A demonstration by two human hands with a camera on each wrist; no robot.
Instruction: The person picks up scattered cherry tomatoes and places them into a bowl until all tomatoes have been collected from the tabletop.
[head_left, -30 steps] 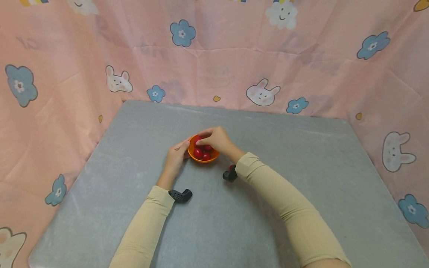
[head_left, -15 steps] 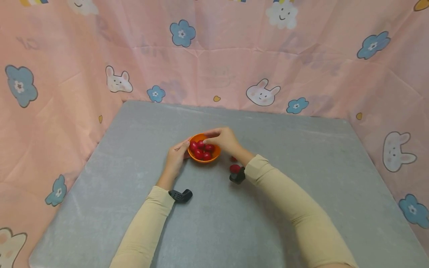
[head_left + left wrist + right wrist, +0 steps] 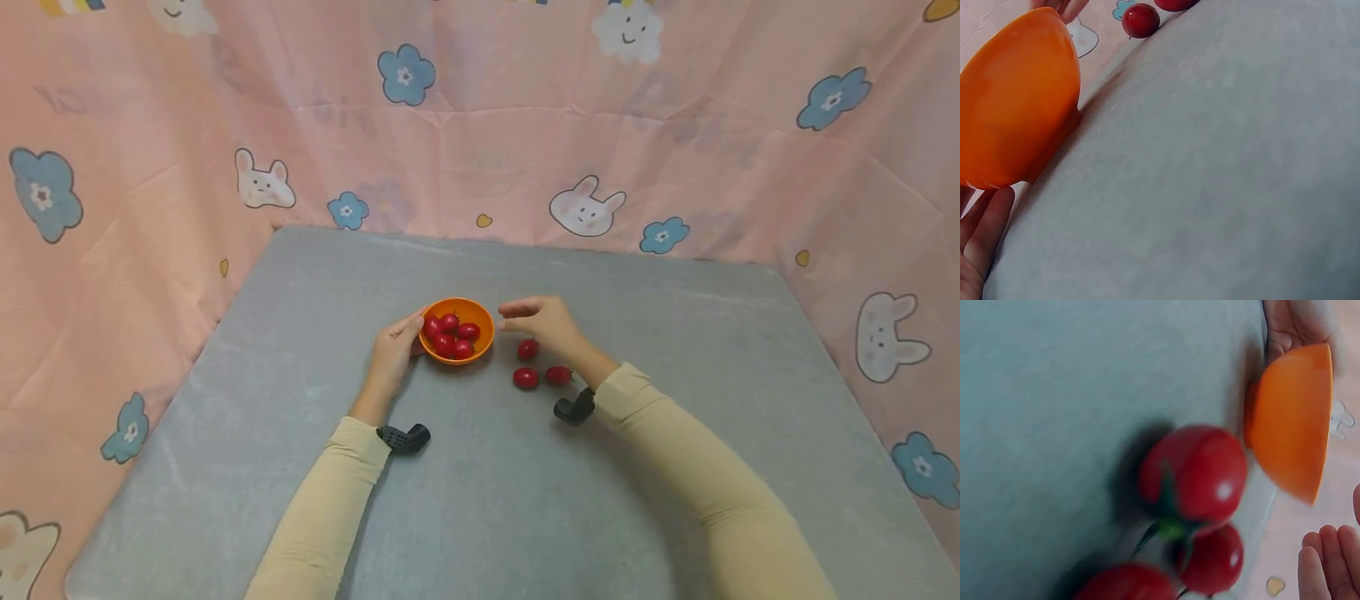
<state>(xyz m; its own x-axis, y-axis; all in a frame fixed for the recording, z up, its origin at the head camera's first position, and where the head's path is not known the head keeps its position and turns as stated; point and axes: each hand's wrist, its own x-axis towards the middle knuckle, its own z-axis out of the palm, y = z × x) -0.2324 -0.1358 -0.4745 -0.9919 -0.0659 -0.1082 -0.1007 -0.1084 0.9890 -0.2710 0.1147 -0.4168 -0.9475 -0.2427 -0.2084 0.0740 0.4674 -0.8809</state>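
An orange bowl [image 3: 486,333] with several red cherry tomatoes [image 3: 444,344] in it stands mid-table. My left hand [image 3: 393,352] holds the bowl's left side, thumb at the rim and fingers against the outer wall, as the left wrist view shows on the bowl [image 3: 1016,100]. To the right of the bowl, my right hand [image 3: 546,323] hovers with nothing in it, its fingers [image 3: 1335,559] extended and apart from the thumb. Below that hand lie three loose tomatoes, one nearer the bowl [image 3: 528,349], another in front [image 3: 526,378] and a third by the wrist [image 3: 558,375].
The grey table [image 3: 450,517] runs out to a pink curtain [image 3: 465,142] with printed rabbits and flowers along the back and sides. A black wrist camera [image 3: 405,438] sits on the left wrist and another black camera [image 3: 575,408] on the right.
My right hand has drawn back from the bowl to the right, leaving a tomato inside it. The loose tomatoes on the table have come into sight. My left hand has stayed at the bowl.
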